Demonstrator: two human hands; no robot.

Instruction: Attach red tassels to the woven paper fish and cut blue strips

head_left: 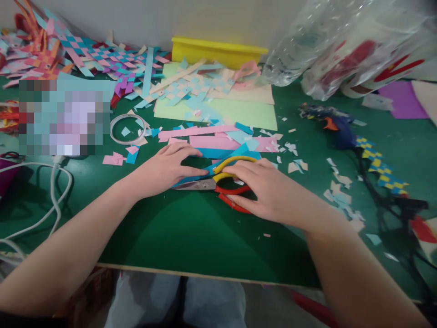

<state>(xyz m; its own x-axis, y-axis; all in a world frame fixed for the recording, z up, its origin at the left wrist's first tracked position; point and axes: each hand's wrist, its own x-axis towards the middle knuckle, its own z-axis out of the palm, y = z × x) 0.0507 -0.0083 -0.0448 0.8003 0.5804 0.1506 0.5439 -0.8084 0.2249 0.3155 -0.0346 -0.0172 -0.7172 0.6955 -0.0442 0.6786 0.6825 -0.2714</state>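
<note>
My right hand (pixel 262 184) is closed on a pair of scissors (pixel 196 184) with yellow and red handles. The blades point left and lie along a blue paper strip (pixel 223 160), which is partly hidden under the scissors and fingers. On the other side, my left hand (pixel 172 166) rests with thumb and forefinger apart. Its thumb touches the blue strip just above the blades, and its fingertips reach another blue strip (pixel 215 153). Beyond both hands lie pink paper strips (pixel 201 131).
A tape roll (pixel 111 130) lies left of the strips, near a blurred-out object (pixel 64 118) with a white cable (pixel 54 205). Woven paper pieces (pixel 102 57) pile up at the back left. A plastic-wrapped cup (pixel 378 68) stands back right. Paper scraps (pixel 337 196) litter the green table (pixel 191 232).
</note>
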